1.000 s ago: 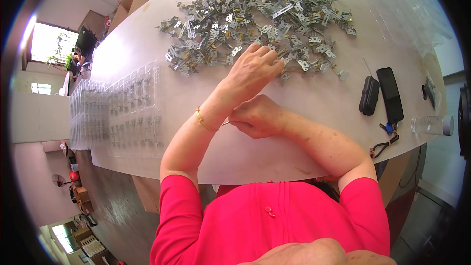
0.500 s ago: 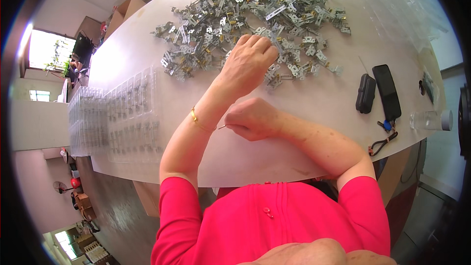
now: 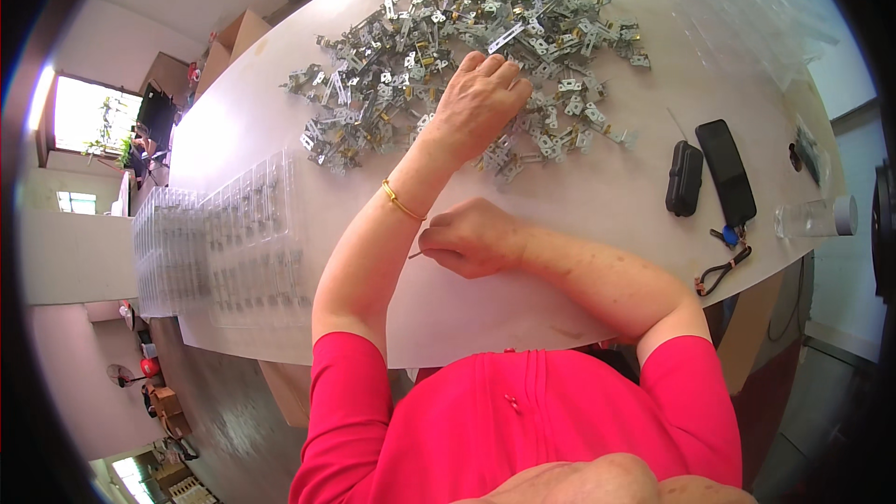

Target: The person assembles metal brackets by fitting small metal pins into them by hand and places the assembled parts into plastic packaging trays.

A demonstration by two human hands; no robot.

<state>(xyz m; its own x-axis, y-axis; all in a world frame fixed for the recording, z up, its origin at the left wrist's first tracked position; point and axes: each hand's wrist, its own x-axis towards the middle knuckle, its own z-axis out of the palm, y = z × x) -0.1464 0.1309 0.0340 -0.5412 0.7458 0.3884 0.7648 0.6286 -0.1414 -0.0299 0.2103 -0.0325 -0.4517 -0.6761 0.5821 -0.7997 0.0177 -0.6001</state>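
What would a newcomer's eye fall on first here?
Probably the big heap of metal parts toward the far side of the table, with the left hand at its near side. Next, likely the bright pinkish-red top at the bottom, and the right hand, mid-picture, with a thin rod sticking out.

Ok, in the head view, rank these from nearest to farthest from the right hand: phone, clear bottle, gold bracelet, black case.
From the right hand:
1. Gold bracelet: close by, on its left.
2. Black case: off to its right.
3. Phone: right beyond the case.
4. Clear bottle: farthest right, lying on its side.
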